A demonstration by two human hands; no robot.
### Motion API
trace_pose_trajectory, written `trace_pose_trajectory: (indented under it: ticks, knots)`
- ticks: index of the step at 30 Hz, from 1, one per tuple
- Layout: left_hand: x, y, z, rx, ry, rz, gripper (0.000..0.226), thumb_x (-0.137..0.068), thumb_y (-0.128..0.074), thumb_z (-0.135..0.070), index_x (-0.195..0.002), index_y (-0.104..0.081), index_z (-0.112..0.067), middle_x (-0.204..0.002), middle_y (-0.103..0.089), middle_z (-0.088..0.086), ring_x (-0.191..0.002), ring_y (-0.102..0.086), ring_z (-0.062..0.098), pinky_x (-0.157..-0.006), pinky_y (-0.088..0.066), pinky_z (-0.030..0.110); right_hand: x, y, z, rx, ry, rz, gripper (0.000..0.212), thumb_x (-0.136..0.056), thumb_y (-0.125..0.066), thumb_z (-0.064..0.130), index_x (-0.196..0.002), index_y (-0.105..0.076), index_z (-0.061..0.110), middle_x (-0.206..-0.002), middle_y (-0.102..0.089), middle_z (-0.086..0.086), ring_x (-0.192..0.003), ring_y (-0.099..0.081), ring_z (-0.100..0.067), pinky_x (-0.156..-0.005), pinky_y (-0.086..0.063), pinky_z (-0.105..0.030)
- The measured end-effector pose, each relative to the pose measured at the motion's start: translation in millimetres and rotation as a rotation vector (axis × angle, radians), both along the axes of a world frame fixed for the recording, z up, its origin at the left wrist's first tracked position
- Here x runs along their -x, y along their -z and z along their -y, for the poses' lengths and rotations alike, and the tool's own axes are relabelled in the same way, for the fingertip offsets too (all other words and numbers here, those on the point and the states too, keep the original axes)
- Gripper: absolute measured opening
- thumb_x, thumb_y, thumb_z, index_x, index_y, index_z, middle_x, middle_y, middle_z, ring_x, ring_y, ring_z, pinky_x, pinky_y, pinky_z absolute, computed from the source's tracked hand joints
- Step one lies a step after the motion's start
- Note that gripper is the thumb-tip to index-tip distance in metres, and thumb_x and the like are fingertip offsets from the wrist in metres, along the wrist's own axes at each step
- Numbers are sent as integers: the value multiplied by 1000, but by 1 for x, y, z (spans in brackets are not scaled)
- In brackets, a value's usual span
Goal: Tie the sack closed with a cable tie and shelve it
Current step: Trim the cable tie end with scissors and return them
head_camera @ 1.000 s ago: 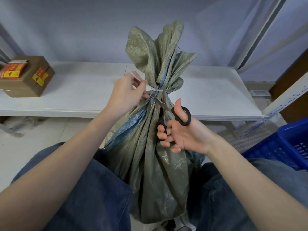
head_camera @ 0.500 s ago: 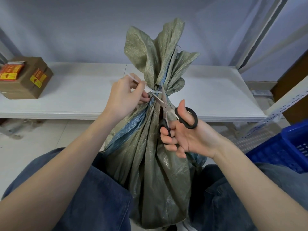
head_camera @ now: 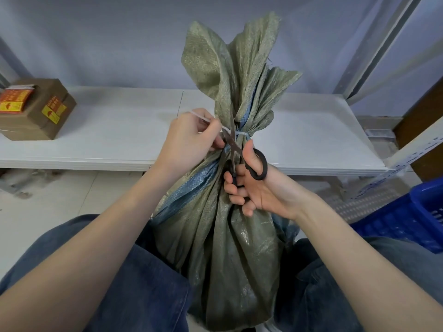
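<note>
sack [head_camera: 239, 248]: coarse woven plastic cloth, olive, faint sheen below the right hand's fingers [head_camera: 236, 188] | cable tie [head_camera: 242, 133]: smooth pale plastic, just past the left fingertips [head_camera: 217, 140] | scissors [head_camera: 236, 154]: dull worn metal blades, matt black plastic loops round the right thumb | shelf [head_camera: 119, 130]: smooth matt white | box [head_camera: 36, 116]: matt brown cardboard, glossy stickers

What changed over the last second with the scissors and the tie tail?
The scissors in the right hand closed their blades onto the cable tie tail beside the sack neck. The left hand kept pinching the tail taut; sack stayed put.
</note>
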State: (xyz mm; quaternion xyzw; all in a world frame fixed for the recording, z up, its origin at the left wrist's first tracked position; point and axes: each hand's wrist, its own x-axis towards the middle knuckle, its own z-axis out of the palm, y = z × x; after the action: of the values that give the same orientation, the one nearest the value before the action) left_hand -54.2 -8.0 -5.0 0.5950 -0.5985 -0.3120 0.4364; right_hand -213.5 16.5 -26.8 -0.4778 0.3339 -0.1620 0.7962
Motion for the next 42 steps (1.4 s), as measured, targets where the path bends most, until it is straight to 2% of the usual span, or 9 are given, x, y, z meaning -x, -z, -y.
trace_pose_trajectory:
  ticks: [5, 13, 21, 25, 28, 32, 34, 38, 42]
  knots:
    - [-5, 5, 3, -69, 42, -18, 31, -83, -45, -18, -53, -52, -18, -50, -60, -6, -78, -72, 20, -81, -56, 49, -4, 2, 0, 45, 41, -29, 63, -67, -29, 76, -78, -44, 16, -64, -42, 4, -53, -37, -9, -42, -41, -19]
    - [-1, 5, 1, -38, 127, -44, 38, -87, -41, -14, -54, -54, -26, -67, -63, -5, -84, -68, 23, -83, -57, 40, -5, 5, 6, -10, 68, 27, 65, -78, -17, 75, -78, -43, 17, -65, -41, 4, -52, -37, -8, -44, -46, -20]
    - [-2, 5, 3, -66, 102, -56, 31, -76, -42, -24, -48, -55, -25, -59, -64, -8, -84, -67, 29, -82, -56, 45, -6, 5, 5, 57, 103, -25, 59, -66, -32, 73, -74, -44, 15, -61, -42, 3, -49, -36, -10, -44, -48, -22]
    - [-1, 8, 2, -22, 128, 90, 34, -88, -44, -26, -57, -55, -19, -61, -62, -6, -80, -64, 28, -80, -53, 50, -6, 7, 4, 81, 84, -29, 62, -61, -39, 75, -75, -46, 15, -59, -44, 5, -48, -36, -9, -44, -48, -23]
    - [1, 8, 2, -19, 162, 118, 37, -95, -42, -21, -61, -56, -16, -66, -63, -4, -75, -65, 21, -80, -55, 45, -5, 8, 4, 92, 64, -26, 65, -58, -40, 77, -77, -47, 15, -60, -45, 6, -49, -35, -9, -45, -49, -24]
    - [2, 5, 1, -71, 187, 47, 37, -97, -39, -14, -63, -54, -18, -72, -63, -6, -73, -63, 1, -77, -55, 24, -2, 9, 6, 49, 48, 15, 68, -67, -28, 82, -78, -45, 16, -64, -42, 4, -53, -35, -10, -47, -50, -25]
    - [1, 5, 1, -85, 197, 11, 39, -98, -38, -14, -62, -52, -20, -78, -65, -4, -73, -64, 2, -73, -53, 19, -1, 8, 7, 28, 42, 25, 67, -71, -22, 80, -77, -43, 16, -66, -40, 3, -55, -34, -10, -47, -50, -24]
    - [1, 6, 0, -105, 215, -29, 38, -100, -37, -16, -64, -50, -19, -78, -66, -1, -72, -65, 2, -71, -53, 14, -1, 7, 6, 61, 61, -8, 63, -67, -28, 76, -76, -43, 16, -63, -39, 4, -53, -33, -9, -47, -49, -24]
    - [0, 8, 2, -118, 212, -42, 33, -101, -35, -17, -73, -52, -12, -78, -70, 2, -75, -69, 10, -77, -56, 22, -4, 12, 6, 113, 98, -20, 59, -63, -40, 72, -76, -45, 14, -61, -40, 4, -49, -34, -8, -48, -51, -25]
